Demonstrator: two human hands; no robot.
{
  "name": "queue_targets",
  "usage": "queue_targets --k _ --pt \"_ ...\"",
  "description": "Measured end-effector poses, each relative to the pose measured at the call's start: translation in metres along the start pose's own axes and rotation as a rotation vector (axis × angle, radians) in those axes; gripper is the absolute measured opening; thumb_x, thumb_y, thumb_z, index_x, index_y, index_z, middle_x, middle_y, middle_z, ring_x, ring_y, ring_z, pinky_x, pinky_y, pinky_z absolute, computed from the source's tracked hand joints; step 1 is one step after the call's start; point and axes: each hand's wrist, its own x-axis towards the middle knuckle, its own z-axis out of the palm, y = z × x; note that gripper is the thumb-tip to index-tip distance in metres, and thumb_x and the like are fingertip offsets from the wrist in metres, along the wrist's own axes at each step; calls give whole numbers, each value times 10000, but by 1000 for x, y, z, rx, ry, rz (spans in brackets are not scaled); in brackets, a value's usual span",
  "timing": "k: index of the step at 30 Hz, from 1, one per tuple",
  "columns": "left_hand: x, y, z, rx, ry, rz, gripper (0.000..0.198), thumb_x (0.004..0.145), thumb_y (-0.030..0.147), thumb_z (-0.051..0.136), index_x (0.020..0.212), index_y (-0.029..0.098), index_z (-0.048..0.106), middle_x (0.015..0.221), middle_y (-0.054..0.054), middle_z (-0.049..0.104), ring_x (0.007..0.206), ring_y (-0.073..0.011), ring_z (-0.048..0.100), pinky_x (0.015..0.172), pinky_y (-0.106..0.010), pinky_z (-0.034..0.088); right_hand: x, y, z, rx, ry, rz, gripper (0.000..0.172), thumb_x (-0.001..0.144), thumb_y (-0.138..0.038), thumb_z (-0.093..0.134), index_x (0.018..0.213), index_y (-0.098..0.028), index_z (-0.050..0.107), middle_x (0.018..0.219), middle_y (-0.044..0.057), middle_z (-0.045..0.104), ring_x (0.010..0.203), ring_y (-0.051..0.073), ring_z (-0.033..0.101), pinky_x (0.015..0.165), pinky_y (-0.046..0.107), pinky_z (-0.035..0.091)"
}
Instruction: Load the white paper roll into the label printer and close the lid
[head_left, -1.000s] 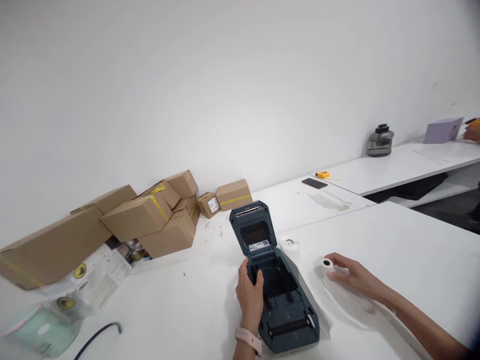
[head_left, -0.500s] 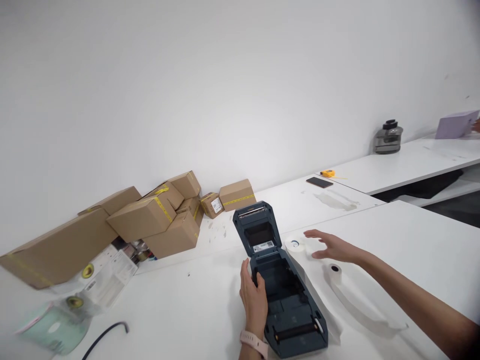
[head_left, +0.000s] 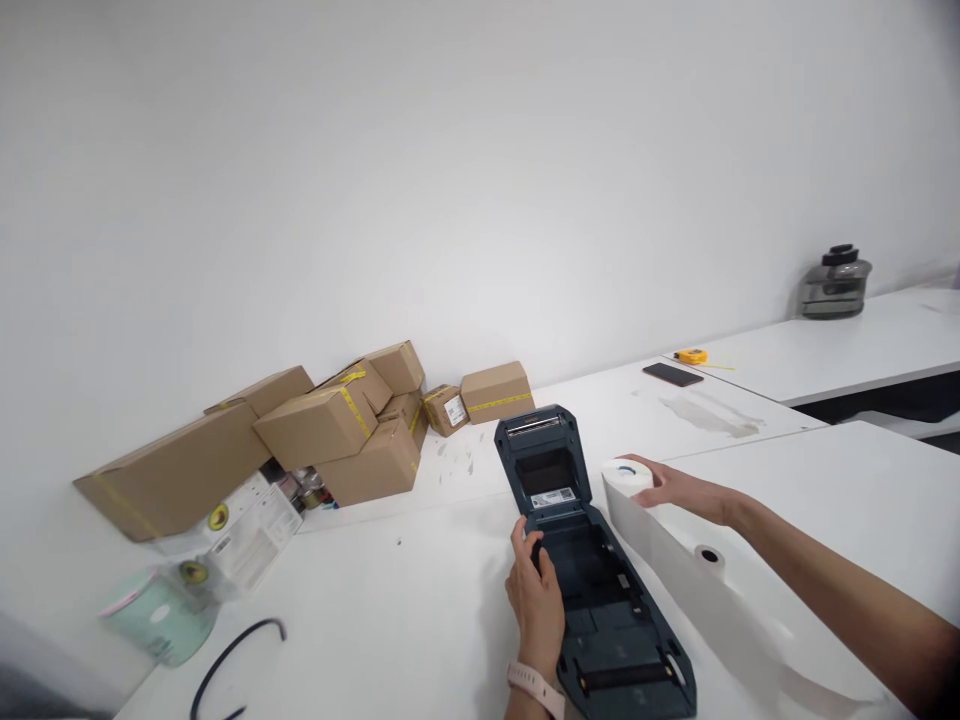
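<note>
A dark blue label printer (head_left: 622, 625) sits on the white table with its lid (head_left: 541, 460) flipped up, showing the hollow inside. My left hand (head_left: 536, 595), with a pink band at the wrist, is closed over the printer's left edge, the thumb reaching inside. To the printer's right, a large white label roll (head_left: 624, 474) stands on end, and my right hand (head_left: 686, 492) is closed around its right side. From this roll a long paper strip (head_left: 690, 580) trails along the printer toward the front. A smaller white roll (head_left: 709, 562) lies just beyond the strip, below my right wrist.
Cardboard boxes (head_left: 367, 460) are piled at the back left against the wall. A phone (head_left: 673, 374), a yellow tape measure (head_left: 691, 356) and a jug (head_left: 834, 285) are at the back right. A black cable (head_left: 225, 655), clear packaging (head_left: 259, 535) and a mint-green pouch (head_left: 161, 615) lie left.
My right hand has closed on the large label roll, after hovering open beside it. The roll and its strip now stand more upright. My left hand stays on the printer; the view has shifted.
</note>
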Motion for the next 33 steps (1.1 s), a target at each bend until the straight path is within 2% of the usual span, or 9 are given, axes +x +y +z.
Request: queue_targets --k 3,6,8,12,18,22,26,33 --pt "1 1 1 -23 16 -8 367 912 246 389 1275 252 438 1220 -88 686 1139 -216 635 922 -345 430 -5 -36 9 20 -138 -87 756 713 -490 730 1379 -240 473 1206 68 646 1118 300 587 929 376 476" --pt "1 2 -1 -52 21 -15 296 897 250 409 1190 258 449 1202 -82 698 1139 -221 637 931 -350 431 9 -61 36 -127 -355 -129 730 601 -424 820 1261 -237 571 1160 36 648 1080 280 602 911 348 480" --pt "0 1 -2 -48 9 -23 265 899 249 404 1161 261 441 1204 -77 703 1140 -222 636 939 -354 427 23 -66 58 -296 -413 -131 707 541 -393 843 1192 -241 613 1128 29 652 1058 287 612 901 357 484" --pt "0 -1 -3 -19 -4 -45 245 920 274 379 1154 255 449 1231 -82 697 1170 -227 624 950 -360 423 42 -61 82 -518 -417 -125 685 488 -431 849 1111 -237 642 1076 34 652 998 308 635 854 388 499" --pt "3 -1 -1 4 -6 -38 249 933 299 366 1157 238 456 1233 -100 697 1156 -244 632 933 -366 429 47 -60 85 -578 -447 -104 698 526 -483 816 1156 -253 626 1082 34 676 1003 321 648 851 394 504" --pt "2 0 -1 12 -11 -30 243 934 282 345 1152 239 445 1235 -97 696 1162 -232 629 946 -363 425 56 -55 102 -750 -452 -29 865 509 -537 817 1280 -219 586 1208 110 657 1111 388 614 907 452 484" --pt "2 -2 -1 27 -13 -25 234 931 297 350 1142 248 439 1236 -88 697 1172 -229 628 942 -359 429 67 -37 117 -866 -451 2 959 515 -553 817 1353 -175 544 1321 176 609 1224 436 548 984 496 435" --pt "3 -2 -1 66 -23 -15 246 925 271 349 1147 248 452 1252 -88 687 1173 -251 628 928 -386 436 70 -25 121 -894 -459 -47 1031 537 -557 807 1431 -166 473 1362 199 585 1256 443 524 1010 521 406"
